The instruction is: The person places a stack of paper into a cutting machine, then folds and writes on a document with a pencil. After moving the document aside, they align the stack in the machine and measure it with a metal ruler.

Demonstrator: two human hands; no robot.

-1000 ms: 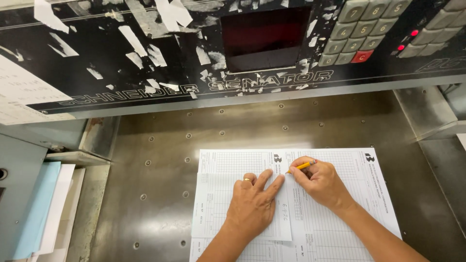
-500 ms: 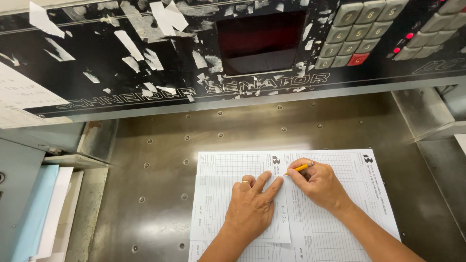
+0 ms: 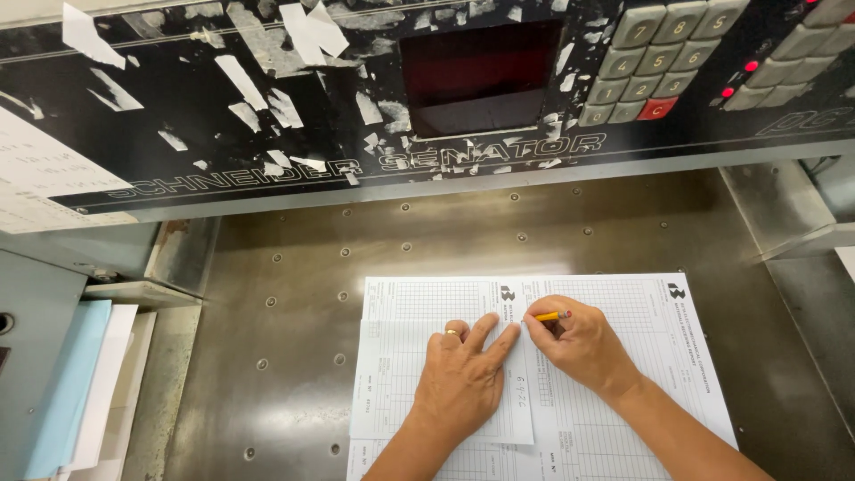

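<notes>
On the worn metal bed (image 3: 294, 356) of the big cutting machine, seen from my head camera, my 2 hands rest on a stack of printed forms (image 3: 641, 356) ruled with fine grids. My left hand (image 3: 463, 379) lies flat, fingers spread and pressed down on a smaller slip (image 3: 392, 374) that overlaps the left half of the stack; a ring (image 3: 451, 333) shows on 1 finger. My right hand (image 3: 583, 343) is curled around a short yellow pencil (image 3: 552, 315), pinching it between thumb and forefinger, with its tip pointing left toward my left index fingertip, just where the slip's right edge meets the sheet beneath. Against the pictures from 1 second and half a second back, almost nothing has shifted: both hands sit in the same places, the pencil points the same way, and the papers lie where they lay. Only the view has drifted slightly. I judge from this that I am holding steady over 1 spot, marking or checking a line, with the left hand keeping the paper from sliding. Above the bed runs the black control panel (image 3: 267, 116), its paint flaked into white patches, with a dark red screen (image 3: 481, 76) and a grey keypad (image 3: 655, 58) holding 1 red key. At the far left, pale blue and white sheets (image 3: 71, 392) stand stacked beside the machine.
</notes>
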